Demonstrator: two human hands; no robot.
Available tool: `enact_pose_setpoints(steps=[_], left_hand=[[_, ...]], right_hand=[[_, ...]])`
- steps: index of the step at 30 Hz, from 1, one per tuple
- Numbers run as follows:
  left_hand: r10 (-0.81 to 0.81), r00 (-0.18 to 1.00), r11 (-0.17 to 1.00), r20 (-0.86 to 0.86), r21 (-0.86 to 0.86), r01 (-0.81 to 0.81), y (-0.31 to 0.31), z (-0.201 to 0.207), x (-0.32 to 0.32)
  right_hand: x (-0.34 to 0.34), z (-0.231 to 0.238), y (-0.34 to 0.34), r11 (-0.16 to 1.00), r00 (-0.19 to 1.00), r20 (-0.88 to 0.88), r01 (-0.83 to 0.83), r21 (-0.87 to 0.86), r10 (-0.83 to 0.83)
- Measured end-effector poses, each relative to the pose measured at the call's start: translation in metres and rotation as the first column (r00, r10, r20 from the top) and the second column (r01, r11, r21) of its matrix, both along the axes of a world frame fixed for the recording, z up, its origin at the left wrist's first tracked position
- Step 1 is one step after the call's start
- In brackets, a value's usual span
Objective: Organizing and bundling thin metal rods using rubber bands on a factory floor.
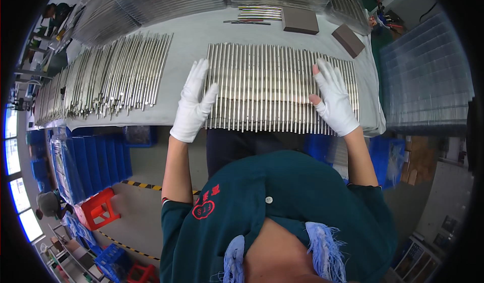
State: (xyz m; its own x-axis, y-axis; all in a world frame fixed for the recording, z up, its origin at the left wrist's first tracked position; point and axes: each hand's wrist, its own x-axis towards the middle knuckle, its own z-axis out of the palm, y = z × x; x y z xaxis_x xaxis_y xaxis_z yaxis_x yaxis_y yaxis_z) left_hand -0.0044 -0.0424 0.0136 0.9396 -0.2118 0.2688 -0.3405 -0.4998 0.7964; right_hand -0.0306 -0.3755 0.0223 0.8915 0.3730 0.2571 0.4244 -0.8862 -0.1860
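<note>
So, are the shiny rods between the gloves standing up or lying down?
Lying down: the metal rods rest side by side on the table.

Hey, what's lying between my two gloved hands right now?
In the head view, a row of silvery metal rods stretches between your left hand and your right hand.

Daylight glares white through the windows (31, 226) at the far left. Black-and-yellow striped tape (145, 185) crosses the grey floor (143, 159), near a red plastic stool (89, 214). Cluttered shelving (74, 257) stands at lower left, and a pale cloth covers the worktop (187, 38).
</note>
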Motion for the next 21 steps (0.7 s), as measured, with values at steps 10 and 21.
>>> enact_pose_setpoints(steps=[10, 21], left_hand=[[-0.039, 0.995, 0.925, -0.096, -0.380, 0.000, 0.011, -0.012, 0.008], [-0.144, 0.957, 0.712, -0.252, -0.698, -0.077, 0.000, -0.022, 0.016]], right_hand=[[-0.016, 0.008, -0.076, 0.921, 0.924, 0.009, 0.381, -0.087, -0.381], [-0.010, -0.021, -0.081, 0.951, 0.952, 0.009, 0.307, -0.032, -0.307]])
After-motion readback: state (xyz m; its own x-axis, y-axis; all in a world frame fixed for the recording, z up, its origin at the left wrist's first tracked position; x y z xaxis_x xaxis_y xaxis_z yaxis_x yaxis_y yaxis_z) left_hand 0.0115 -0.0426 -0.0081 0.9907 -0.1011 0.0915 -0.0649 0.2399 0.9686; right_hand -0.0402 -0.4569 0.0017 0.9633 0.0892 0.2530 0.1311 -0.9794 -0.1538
